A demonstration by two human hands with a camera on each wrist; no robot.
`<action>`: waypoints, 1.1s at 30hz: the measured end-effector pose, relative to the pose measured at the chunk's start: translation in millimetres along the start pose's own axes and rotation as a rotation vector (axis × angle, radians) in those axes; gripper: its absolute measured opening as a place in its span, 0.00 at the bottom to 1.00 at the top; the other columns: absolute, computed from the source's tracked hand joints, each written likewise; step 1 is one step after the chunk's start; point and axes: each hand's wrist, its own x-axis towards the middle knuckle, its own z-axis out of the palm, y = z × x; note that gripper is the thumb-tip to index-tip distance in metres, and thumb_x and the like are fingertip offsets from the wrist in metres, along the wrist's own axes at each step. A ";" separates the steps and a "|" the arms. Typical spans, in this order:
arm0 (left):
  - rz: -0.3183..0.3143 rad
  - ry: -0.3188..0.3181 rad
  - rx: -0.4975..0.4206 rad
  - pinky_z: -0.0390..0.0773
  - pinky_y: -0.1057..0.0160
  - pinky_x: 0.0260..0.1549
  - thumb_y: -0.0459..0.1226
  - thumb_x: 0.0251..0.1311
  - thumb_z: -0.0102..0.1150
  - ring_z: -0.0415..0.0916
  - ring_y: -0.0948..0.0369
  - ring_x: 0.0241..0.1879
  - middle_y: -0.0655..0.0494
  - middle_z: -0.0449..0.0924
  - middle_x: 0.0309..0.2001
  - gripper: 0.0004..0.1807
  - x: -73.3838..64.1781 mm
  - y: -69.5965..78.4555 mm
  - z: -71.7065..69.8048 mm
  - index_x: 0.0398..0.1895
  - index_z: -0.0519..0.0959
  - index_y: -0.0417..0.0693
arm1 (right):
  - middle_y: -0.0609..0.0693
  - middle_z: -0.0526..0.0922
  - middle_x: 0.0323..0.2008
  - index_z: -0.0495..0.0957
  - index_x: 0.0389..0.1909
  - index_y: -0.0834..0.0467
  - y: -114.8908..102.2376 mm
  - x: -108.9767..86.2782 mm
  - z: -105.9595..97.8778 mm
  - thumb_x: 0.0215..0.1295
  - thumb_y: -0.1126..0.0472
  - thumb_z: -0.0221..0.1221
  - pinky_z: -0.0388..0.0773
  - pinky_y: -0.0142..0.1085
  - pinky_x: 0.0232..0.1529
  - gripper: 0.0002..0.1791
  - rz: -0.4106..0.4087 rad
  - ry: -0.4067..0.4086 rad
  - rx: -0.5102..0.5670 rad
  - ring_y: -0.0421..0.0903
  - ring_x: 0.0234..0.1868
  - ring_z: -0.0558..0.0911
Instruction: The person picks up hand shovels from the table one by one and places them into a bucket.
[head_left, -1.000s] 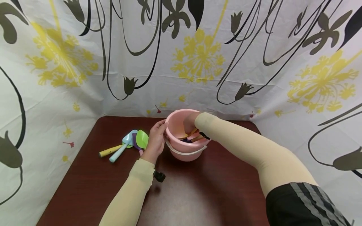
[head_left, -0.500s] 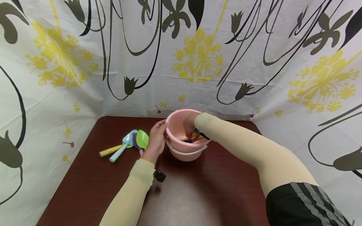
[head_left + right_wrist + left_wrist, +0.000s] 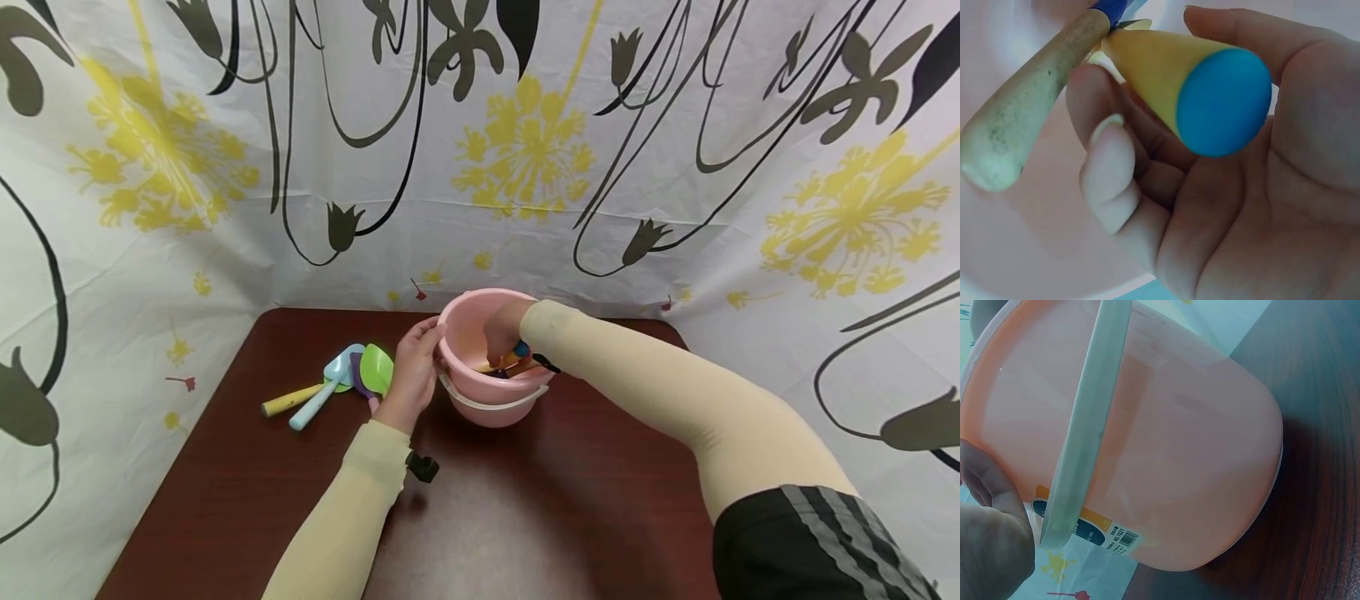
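Note:
A pink bucket (image 3: 487, 385) with a white carry handle (image 3: 491, 407) stands toward the back of the table. My left hand (image 3: 411, 367) holds its rim from the left, fingers at the edge; the left wrist view shows the bucket's side wall (image 3: 1197, 437). Down inside the bucket is my right hand (image 3: 502, 329). In the right wrist view, its curled fingers and thumb are around a yellow handle (image 3: 1147, 62) with a blue end; the tool's far end is hidden. Beside it leans a worn beige handle (image 3: 1016, 112) with a dark blue collar.
Left of the bucket lie several toy shovels: a light blue shovel (image 3: 318, 400), a green scoop (image 3: 377, 369), a purple piece (image 3: 362, 379) and a yellow handle (image 3: 292, 401). A patterned white curtain (image 3: 405, 183) hangs behind the dark red table (image 3: 225, 500).
Inside the bucket the blue-ended yellow handle has come into view at my right hand, which has shifted slightly. My left hand stays at the rim, and the shovels have not moved.

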 end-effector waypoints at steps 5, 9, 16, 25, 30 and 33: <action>-0.001 -0.001 0.002 0.79 0.66 0.39 0.40 0.81 0.63 0.76 0.54 0.50 0.45 0.80 0.62 0.19 1.2 -1.0 0.3 0.68 0.79 0.41 | 0.45 0.68 0.19 0.84 0.32 0.55 8.9 -1.4 -2.2 0.78 0.49 0.66 0.65 0.35 0.23 0.16 0.010 0.017 0.021 0.42 0.19 0.66; -0.004 0.000 0.004 0.79 0.66 0.40 0.40 0.81 0.64 0.76 0.52 0.53 0.44 0.80 0.64 0.20 1.3 -1.0 0.6 0.68 0.79 0.41 | 0.45 0.65 0.18 0.72 0.22 0.50 19.0 -8.4 -6.1 0.80 0.48 0.63 0.62 0.36 0.25 0.24 -0.036 0.035 0.007 0.42 0.20 0.64; -0.003 -0.004 0.003 0.79 0.66 0.39 0.41 0.81 0.64 0.74 0.47 0.57 0.43 0.79 0.66 0.21 4.4 -2.0 -0.4 0.69 0.79 0.41 | 0.44 0.63 0.19 0.66 0.19 0.47 37.0 -30.5 -9.0 0.82 0.43 0.61 0.63 0.37 0.27 0.28 -0.132 0.158 0.003 0.42 0.20 0.63; -0.006 -0.016 0.016 0.78 0.66 0.39 0.41 0.81 0.63 0.72 0.42 0.59 0.40 0.77 0.68 0.22 2.5 -1.6 0.9 0.70 0.78 0.40 | 0.43 0.59 0.17 0.71 0.25 0.52 66.5 -45.4 4.5 0.83 0.48 0.62 0.61 0.38 0.27 0.23 -0.256 0.407 0.091 0.41 0.18 0.57; 0.004 -0.022 0.012 0.79 0.66 0.40 0.40 0.82 0.63 0.71 0.42 0.62 0.41 0.77 0.69 0.22 2.4 -2.9 0.8 0.71 0.77 0.39 | 0.45 0.65 0.18 0.76 0.28 0.55 80.6 -51.1 22.9 0.82 0.51 0.64 0.66 0.40 0.29 0.20 -0.268 0.588 0.179 0.43 0.19 0.64; 0.006 -0.021 0.009 0.78 0.66 0.40 0.40 0.82 0.62 0.71 0.42 0.62 0.41 0.77 0.68 0.21 1.9 -3.4 1.1 0.70 0.77 0.39 | 0.48 0.76 0.24 0.80 0.37 0.58 89.3 -53.7 34.2 0.81 0.52 0.64 0.72 0.44 0.33 0.15 -0.266 0.704 0.245 0.46 0.24 0.72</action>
